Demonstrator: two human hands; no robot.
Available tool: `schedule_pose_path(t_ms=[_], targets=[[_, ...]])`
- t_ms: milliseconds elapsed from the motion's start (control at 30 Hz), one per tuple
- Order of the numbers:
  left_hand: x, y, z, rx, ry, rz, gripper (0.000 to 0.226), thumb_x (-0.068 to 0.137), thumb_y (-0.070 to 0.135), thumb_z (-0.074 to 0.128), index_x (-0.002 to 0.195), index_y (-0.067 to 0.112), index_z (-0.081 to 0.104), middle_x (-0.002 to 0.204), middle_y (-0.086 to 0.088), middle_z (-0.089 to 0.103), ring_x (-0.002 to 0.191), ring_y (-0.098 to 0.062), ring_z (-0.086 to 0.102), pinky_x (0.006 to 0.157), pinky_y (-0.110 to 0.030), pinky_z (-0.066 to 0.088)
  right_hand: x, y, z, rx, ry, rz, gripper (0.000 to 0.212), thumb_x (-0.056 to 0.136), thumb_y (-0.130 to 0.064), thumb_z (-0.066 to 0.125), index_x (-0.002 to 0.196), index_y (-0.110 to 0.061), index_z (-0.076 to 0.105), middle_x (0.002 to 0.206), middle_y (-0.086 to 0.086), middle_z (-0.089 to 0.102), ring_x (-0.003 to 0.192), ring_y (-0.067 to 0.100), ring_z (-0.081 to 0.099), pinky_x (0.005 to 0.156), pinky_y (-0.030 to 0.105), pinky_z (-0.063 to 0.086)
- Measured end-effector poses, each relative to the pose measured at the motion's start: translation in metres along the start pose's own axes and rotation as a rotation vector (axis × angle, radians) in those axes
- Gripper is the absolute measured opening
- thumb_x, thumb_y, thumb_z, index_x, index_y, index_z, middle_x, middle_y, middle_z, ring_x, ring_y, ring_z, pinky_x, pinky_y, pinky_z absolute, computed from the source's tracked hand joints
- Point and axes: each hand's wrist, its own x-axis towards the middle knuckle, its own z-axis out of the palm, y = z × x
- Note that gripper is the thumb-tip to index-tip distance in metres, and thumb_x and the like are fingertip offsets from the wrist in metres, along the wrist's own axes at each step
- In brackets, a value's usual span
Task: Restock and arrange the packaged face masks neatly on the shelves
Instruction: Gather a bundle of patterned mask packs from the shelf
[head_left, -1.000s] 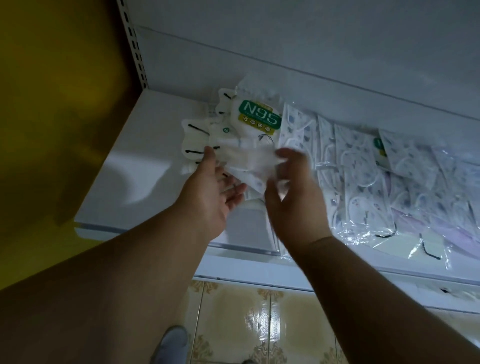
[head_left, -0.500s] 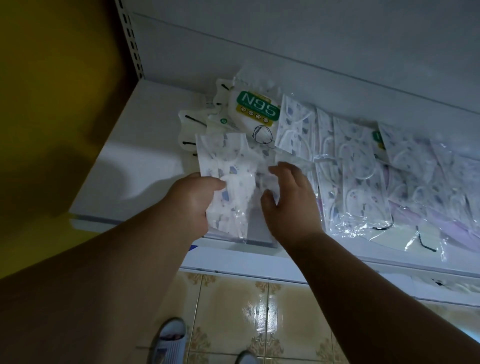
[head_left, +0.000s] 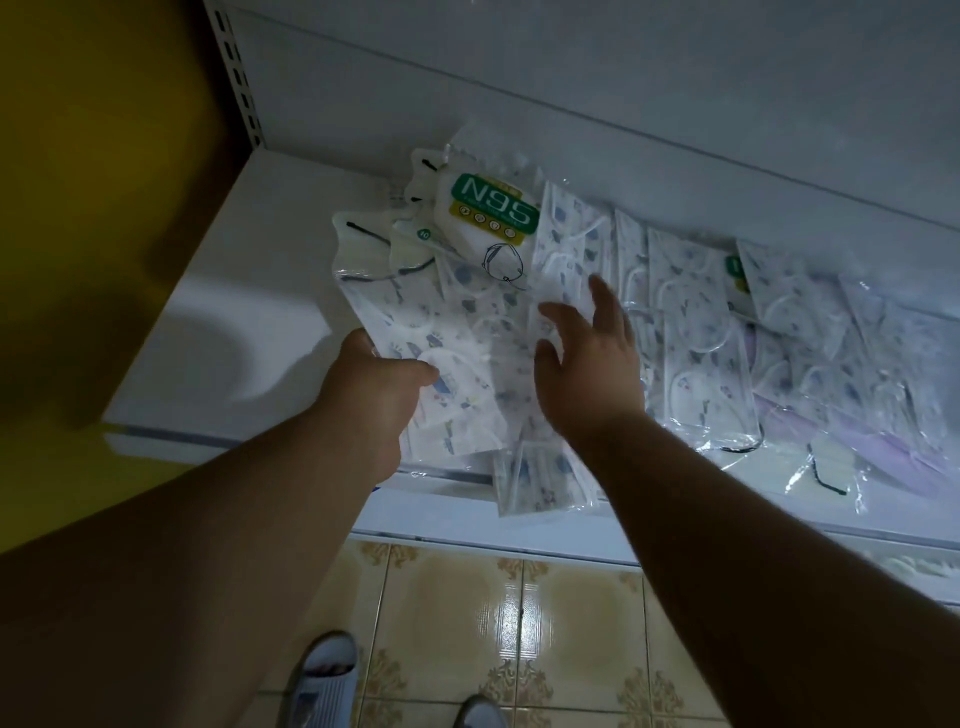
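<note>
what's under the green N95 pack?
The N95 pack lies on top of a pile: cream masks with black ear loops stick out to its left, and a printed mask pack to its right. Whatever lies directly beneath it, down to the shelf, is covered.

**Both arms stretched up toward mid-frame**

Two bare forearms rise from the lower corners and converge near the centre of the frame. The left hand (head_left: 376, 382), just left of centre, shows its back to the camera, thumb pointing right and pressed down in a pinch, the other fingers hidden. The right hand (head_left: 589, 358), just right of centre, is spread, fingers straight and reaching toward the upper right, thumb splayed to the left.
</note>
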Motion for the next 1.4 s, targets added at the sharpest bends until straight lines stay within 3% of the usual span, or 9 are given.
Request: schedule_pose_path(t_ms=[100, 200, 300, 467, 567, 700, 833, 1000, 1400], targets=[[0.001, -0.005, -0.003, -0.008, 0.006, 0.003, 0.074, 0.049, 0.013, 0.087, 0.118, 0.017, 0.061, 0.11, -0.013, 0.071, 0.096, -0.037, 0.07, 0.087, -0.06, 0.055, 0.025, 0.002, -0.008, -0.145, -0.216, -0.006, 0.054, 0.103, -0.032, 0.043, 0.155, -0.033, 0.027, 0.168, 0.002, -0.003, 0.153, 0.025, -0.009, 0.12, 0.044, 0.003], [-0.001, -0.011, -0.004, -0.061, 0.009, -0.018, 0.072, 0.047, 0.016, 0.088, 0.116, 0.017, 0.067, 0.108, -0.01, 0.074, 0.094, -0.036, 0.072, 0.085, -0.062, 0.055, 0.024, 0.0, -0.012, 0.012, -0.014, -0.026, 0.051, 0.104, -0.018, 0.042, 0.154, -0.016, 0.033, 0.163, 0.004, 0.027, 0.152, 0.021, 0.017, 0.123, 0.039, 0.014], [-0.006, -0.016, -0.001, -0.069, 0.004, -0.032, 0.051, 0.065, 0.017, 0.081, 0.114, 0.022, 0.069, 0.11, -0.005, 0.074, 0.1, -0.034, 0.071, 0.092, -0.06, 0.053, -0.013, -0.004, -0.013, 0.235, 0.25, -0.066, 0.035, 0.1, -0.011, 0.05, 0.132, -0.008, 0.06, 0.137, 0.009, 0.061, 0.129, 0.02, 0.054, 0.111, 0.029, 0.037], [-0.021, -0.015, 0.004, 0.013, -0.071, -0.083, 0.081, 0.054, 0.074, 0.071, 0.122, 0.031, 0.062, 0.123, 0.002, 0.067, 0.112, -0.027, 0.064, 0.101, -0.051, 0.049, -0.076, -0.019, 0.002, 0.597, -0.019, -0.057, 0.043, 0.089, -0.039, 0.042, 0.077, -0.006, 0.067, 0.085, 0.011, 0.072, 0.079, 0.025, 0.063, 0.073, 0.036, 0.051], [-0.027, -0.017, 0.005, 0.158, -0.063, -0.014, 0.077, 0.052, 0.051, 0.08, 0.122, 0.026, 0.063, 0.117, -0.004, 0.069, 0.106, -0.036, 0.066, 0.098, -0.054, 0.051, -0.089, -0.018, 0.011, 0.608, -0.039, -0.029, 0.039, 0.092, -0.032, 0.042, 0.089, -0.006, 0.071, 0.09, 0.007, 0.072, 0.086, 0.02, 0.063, 0.076, 0.031, 0.05], [-0.033, -0.027, -0.004, 0.305, 0.103, 0.042, 0.028, 0.084, 0.01, 0.068, 0.11, 0.018, 0.061, 0.106, -0.006, 0.067, 0.096, -0.03, 0.066, 0.089, -0.043, 0.056, -0.092, -0.004, 0.014, 0.375, 0.049, 0.036, 0.023, 0.1, -0.02, 0.045, 0.107, -0.013, 0.065, 0.106, 0.002, 0.067, 0.099, 0.015, 0.056, 0.08, 0.022, 0.038], [-0.052, -0.038, -0.003, 0.285, 0.008, 0.018, 0.036, 0.069, 0.022, 0.065, 0.104, 0.029, 0.064, 0.105, -0.002, 0.071, 0.094, -0.031, 0.069, 0.088, -0.054, 0.058, -0.105, -0.007, 0.015, 0.549, -0.114, 0.173, 0.021, 0.103, -0.027, 0.043, 0.114, -0.019, 0.06, 0.098, -0.008, 0.063, 0.091, 0.012, 0.058, 0.077, 0.028, 0.044], [-0.054, -0.049, -0.001, 0.262, -0.017, -0.003, 0.029, 0.088, 0.018, 0.067, 0.114, 0.028, 0.059, 0.109, -0.002, 0.068, 0.098, -0.029, 0.067, 0.092, -0.049, 0.056, -0.105, -0.017, 0.013, 0.995, -0.063, 0.433, 0.015, 0.099, -0.024, 0.051, 0.096, -0.019, 0.065, 0.095, 0.0, 0.068, 0.098, 0.018, 0.064, 0.089, 0.034, 0.051], [-0.068, -0.064, 0.02, 0.142, 0.042, -0.046, 0.028, 0.083, 0.008, 0.071, 0.097, 0.027, 0.055, 0.104, -0.005, 0.066, 0.093, -0.03, 0.065, 0.089, -0.051, 0.056, -0.099, 0.004, 0.015, 1.006, -0.15, 0.531, 0.016, 0.089, -0.026, 0.051, 0.09, -0.025, 0.067, 0.099, 0.007, 0.07, 0.099, 0.03, 0.067, 0.093, 0.055, 0.054]])
